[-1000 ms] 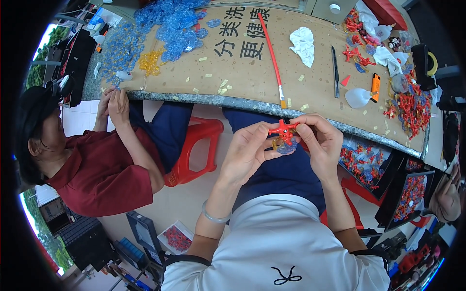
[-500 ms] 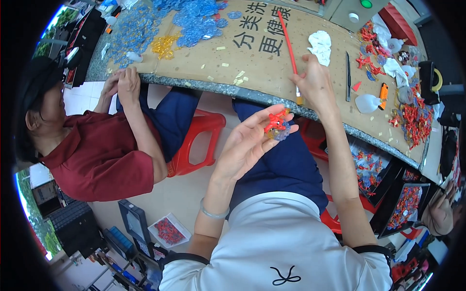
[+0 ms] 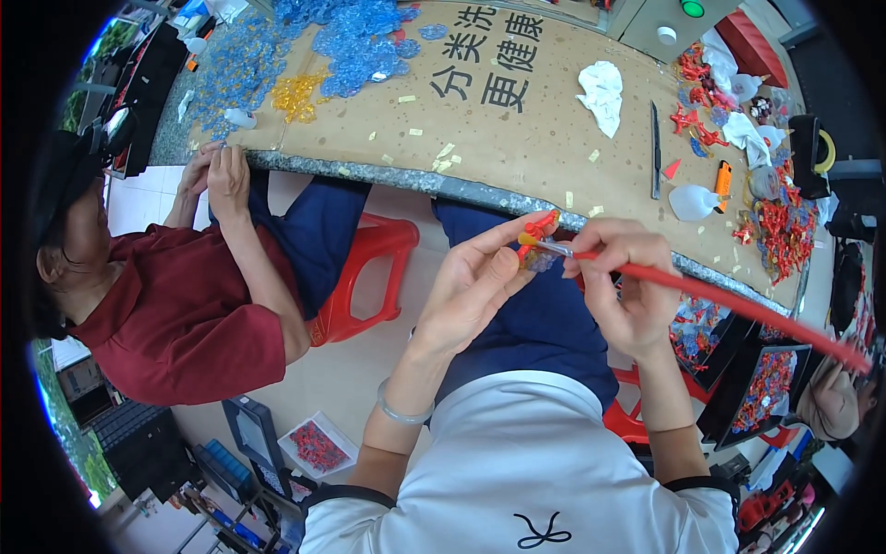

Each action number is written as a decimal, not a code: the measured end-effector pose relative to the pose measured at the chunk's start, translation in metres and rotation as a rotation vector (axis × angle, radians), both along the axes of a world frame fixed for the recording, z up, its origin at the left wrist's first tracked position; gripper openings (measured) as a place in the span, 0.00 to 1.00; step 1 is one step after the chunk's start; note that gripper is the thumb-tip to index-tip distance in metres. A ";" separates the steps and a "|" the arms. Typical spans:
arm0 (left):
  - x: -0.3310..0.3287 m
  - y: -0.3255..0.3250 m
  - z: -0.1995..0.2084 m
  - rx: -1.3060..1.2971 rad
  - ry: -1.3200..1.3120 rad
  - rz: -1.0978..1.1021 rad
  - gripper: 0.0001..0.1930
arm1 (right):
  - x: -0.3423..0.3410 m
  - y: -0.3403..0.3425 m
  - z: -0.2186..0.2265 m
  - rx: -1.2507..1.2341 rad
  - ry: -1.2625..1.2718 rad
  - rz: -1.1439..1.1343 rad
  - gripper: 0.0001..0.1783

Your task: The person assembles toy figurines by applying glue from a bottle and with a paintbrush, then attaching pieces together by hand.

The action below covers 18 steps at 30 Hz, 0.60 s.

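Between the fingers and thumb of my left hand (image 3: 466, 291) is a small shiny red plastic piece (image 3: 541, 225) with a clear bluish part below it. My right hand (image 3: 639, 282) is closed around a long red-handled paintbrush (image 3: 711, 294), held near its metal ferrule. The yellowish bristles are at the red piece and seem to touch it. Both hands are just off the table's near edge, above my lap. My fingers partly hide the piece.
A cardboard-covered table (image 3: 369, 138) bears blue pieces (image 3: 360, 55), yellow pieces (image 3: 297, 97), and red pieces (image 3: 784, 226) at right. Nearby are crumpled tissue (image 3: 602, 97), a black slim tool (image 3: 656, 152), an orange cutter (image 3: 724, 183) and a small white bottle (image 3: 692, 201). A co-worker (image 3: 194, 305) sits at left.
My right hand has lifted the paintbrush off the table and brought it down to the piece in my left hand. The brush has swung round, its handle now pointing right.
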<state>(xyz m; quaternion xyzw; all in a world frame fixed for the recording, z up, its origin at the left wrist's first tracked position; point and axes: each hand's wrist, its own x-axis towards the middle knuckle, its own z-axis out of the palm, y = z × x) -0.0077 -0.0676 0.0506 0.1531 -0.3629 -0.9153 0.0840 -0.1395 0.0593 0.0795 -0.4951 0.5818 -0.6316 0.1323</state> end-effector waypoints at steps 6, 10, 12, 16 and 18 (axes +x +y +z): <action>-0.004 0.013 0.002 -0.082 0.025 0.104 0.28 | 0.010 0.006 -0.001 -0.056 -0.106 -0.168 0.11; -0.004 0.015 0.002 -0.145 0.036 0.196 0.27 | 0.007 0.008 -0.005 -0.019 -0.033 -0.112 0.13; -0.005 0.016 0.002 -0.196 0.041 0.206 0.27 | 0.008 0.010 -0.004 0.007 0.013 -0.122 0.13; -0.006 0.016 0.002 -0.333 0.028 0.197 0.29 | 0.009 0.010 0.000 -0.043 0.012 -0.137 0.13; -0.006 0.017 0.001 -0.339 0.045 0.204 0.29 | 0.008 0.012 -0.002 0.002 0.022 -0.129 0.13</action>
